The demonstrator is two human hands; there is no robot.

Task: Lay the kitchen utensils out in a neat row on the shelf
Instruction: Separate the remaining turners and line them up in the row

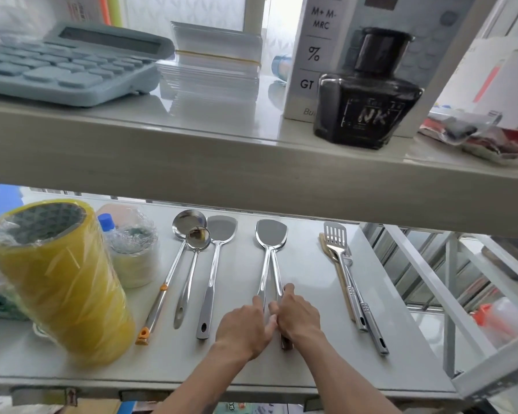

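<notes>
On the lower white shelf [243,366] lie steel utensils with handles toward me. From the left: a large ladle [174,264] with an orange-tipped handle, a small ladle [192,264], a turner [214,270]. In the middle two turners [271,234] lie stacked, blades overlapping and handles slightly apart. My left hand [245,327] grips the left handle and my right hand [296,318] grips the right handle; the hands touch. To the right a slotted turner [337,240] lies over a wooden utensil [325,246] and another steel handle [371,327].
A big yellow tape roll [63,282] and a plastic-wrapped white roll [135,258] stand at the shelf's left. The upper shelf [192,156] overhangs, carrying a calculator [69,61], a card stack [213,70] and an ink bottle [368,94]. A white rack frame [437,282] stands at the right.
</notes>
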